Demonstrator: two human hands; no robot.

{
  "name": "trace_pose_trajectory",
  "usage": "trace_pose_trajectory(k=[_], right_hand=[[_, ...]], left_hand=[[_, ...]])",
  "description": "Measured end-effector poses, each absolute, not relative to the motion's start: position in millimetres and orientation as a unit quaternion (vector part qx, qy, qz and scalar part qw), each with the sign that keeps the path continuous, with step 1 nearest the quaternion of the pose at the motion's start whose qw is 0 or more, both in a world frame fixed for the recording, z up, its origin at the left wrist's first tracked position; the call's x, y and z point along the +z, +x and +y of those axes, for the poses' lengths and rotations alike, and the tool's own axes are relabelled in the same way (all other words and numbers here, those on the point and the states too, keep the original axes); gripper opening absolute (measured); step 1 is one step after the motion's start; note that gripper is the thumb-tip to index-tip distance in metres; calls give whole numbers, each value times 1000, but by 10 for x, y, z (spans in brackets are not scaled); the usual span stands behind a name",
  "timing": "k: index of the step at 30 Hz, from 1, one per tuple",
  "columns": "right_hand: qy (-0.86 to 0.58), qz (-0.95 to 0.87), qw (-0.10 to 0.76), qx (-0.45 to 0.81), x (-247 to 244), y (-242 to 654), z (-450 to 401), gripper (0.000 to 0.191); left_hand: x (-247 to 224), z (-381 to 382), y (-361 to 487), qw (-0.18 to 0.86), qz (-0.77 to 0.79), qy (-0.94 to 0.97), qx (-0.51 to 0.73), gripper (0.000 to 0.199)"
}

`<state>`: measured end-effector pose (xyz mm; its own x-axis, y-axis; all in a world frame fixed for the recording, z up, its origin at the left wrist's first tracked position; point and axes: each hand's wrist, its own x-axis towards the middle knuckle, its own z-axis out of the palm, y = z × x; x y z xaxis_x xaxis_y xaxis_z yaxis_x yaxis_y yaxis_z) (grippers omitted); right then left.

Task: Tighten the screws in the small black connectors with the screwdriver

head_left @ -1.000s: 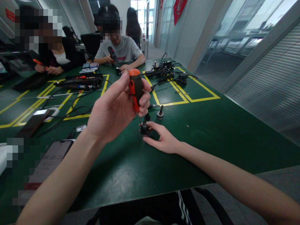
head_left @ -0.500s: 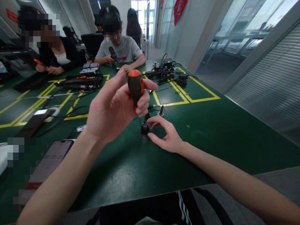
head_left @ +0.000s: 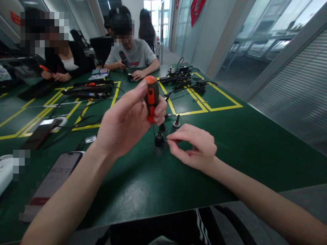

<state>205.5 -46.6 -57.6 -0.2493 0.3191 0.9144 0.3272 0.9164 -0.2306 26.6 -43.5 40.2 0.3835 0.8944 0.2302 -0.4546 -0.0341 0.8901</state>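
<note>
My left hand [head_left: 125, 122] is wrapped around the orange and dark grey handle of a screwdriver [head_left: 152, 98]. Its thin shaft points down beside a small black cylindrical part [head_left: 159, 140] that stands upright on the table. My right hand [head_left: 195, 146] is closed in a pinch just right of that part, apart from it. Whatever the fingertips may hold is too small to name. Behind the part are a small dark piece [head_left: 162, 128] and a round-based piece with an upright black stem [head_left: 176, 123].
A phone [head_left: 55, 183] lies on the green table [head_left: 122, 197] at the near left, with a second dark device [head_left: 39, 134] behind it. Tangled black cables [head_left: 182, 78] lie at the back. Across the table sit two people, one holding a cylindrical black tool [head_left: 124, 59].
My right hand has drawn back to the right from the black part, and its fingertips have come together. The screwdriver has turned in my left hand, showing more orange on its handle.
</note>
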Motion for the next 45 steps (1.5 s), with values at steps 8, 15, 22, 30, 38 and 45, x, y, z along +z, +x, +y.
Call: trace_pose_trajectory(k=[8,15,22,30,38,45], right_hand=[[-221,-807,536,-116,-223,1796,-547,10],[-266,-804,519,-118,-163,1750,-498,17],[-264,-807,510,-139,-152,1727,-493,19],[-286,-798,506,-159,-189,1683,-485,27],[-269,-806,499,-171,-205,1681,-451,27],[-223,-845,470,-128,-384,1728,-622,21]], left_hand=[[404,-467,306,657,214,482,539,43],[420,-492,335,652,241,481,534,41],[411,-494,344,649,243,484,534,43],[400,-528,375,626,260,497,542,43],[403,-533,389,632,258,487,545,43],[409,-526,382,643,244,485,541,38]])
